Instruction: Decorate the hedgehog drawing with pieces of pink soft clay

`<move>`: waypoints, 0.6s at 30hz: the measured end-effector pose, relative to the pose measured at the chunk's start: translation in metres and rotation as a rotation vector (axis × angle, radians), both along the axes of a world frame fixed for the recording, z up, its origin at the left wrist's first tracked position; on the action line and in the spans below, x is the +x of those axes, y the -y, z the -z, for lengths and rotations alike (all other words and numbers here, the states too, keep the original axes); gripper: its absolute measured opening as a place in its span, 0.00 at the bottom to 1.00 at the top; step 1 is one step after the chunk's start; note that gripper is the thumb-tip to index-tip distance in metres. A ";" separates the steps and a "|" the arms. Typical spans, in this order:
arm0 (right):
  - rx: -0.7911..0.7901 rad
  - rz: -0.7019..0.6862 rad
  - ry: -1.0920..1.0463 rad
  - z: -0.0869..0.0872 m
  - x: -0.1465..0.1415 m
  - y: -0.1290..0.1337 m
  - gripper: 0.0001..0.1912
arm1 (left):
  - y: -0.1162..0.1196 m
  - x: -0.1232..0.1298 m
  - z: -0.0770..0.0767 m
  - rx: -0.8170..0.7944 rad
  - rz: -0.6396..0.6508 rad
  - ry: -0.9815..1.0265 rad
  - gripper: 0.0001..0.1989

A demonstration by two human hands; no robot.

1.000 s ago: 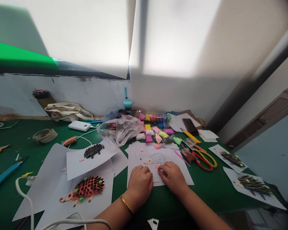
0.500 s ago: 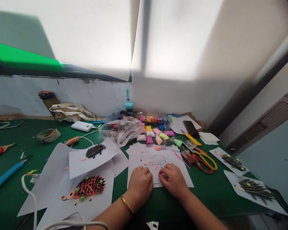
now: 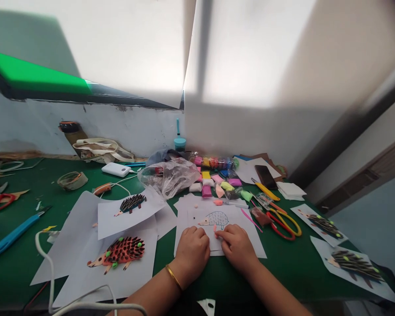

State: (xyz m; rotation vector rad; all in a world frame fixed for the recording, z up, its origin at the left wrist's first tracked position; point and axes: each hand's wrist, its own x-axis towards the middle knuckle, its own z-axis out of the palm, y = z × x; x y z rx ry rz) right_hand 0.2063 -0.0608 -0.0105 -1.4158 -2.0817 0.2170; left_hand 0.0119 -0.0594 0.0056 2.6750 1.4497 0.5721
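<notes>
A white sheet with a hedgehog outline lies before me; the snout of the drawing is filled in with pale pink. My left hand rests curled on the sheet's lower left, its fingertips hidden beneath it. With its index finger stretched out, my right hand touches a small pink clay piece below the drawing. A tiny dark ball and a small pink ball sit left of and above the snout. More pink clay lies at the sheet's top edge.
Packets of coloured clay and a plastic bag lie behind the sheet. Scissors, a yellow cutter and a phone are to the right. Finished hedgehog pictures flank both sides; a white cable runs at left.
My right hand's index finger has extended to the left onto the small pink piece. My left hand stays in place. The view has shifted slightly.
</notes>
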 end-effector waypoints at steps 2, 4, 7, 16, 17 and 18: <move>0.000 0.021 0.011 0.000 0.000 0.000 0.18 | 0.000 0.000 0.000 0.001 -0.004 -0.010 0.05; -0.003 0.020 0.032 0.000 0.000 0.000 0.19 | 0.000 0.001 -0.001 0.006 -0.006 -0.023 0.06; 0.026 -0.020 0.113 -0.001 -0.002 0.003 0.20 | 0.000 0.001 -0.001 0.018 -0.004 -0.029 0.06; 0.025 -0.056 0.267 -0.002 -0.005 0.008 0.23 | 0.001 0.001 0.002 0.041 -0.010 -0.017 0.06; 0.012 -0.058 0.248 -0.002 -0.004 0.007 0.24 | 0.000 0.001 0.002 0.041 -0.009 -0.017 0.06; 0.004 -0.060 0.225 -0.002 -0.003 0.006 0.24 | 0.000 0.001 0.002 0.041 -0.007 -0.018 0.06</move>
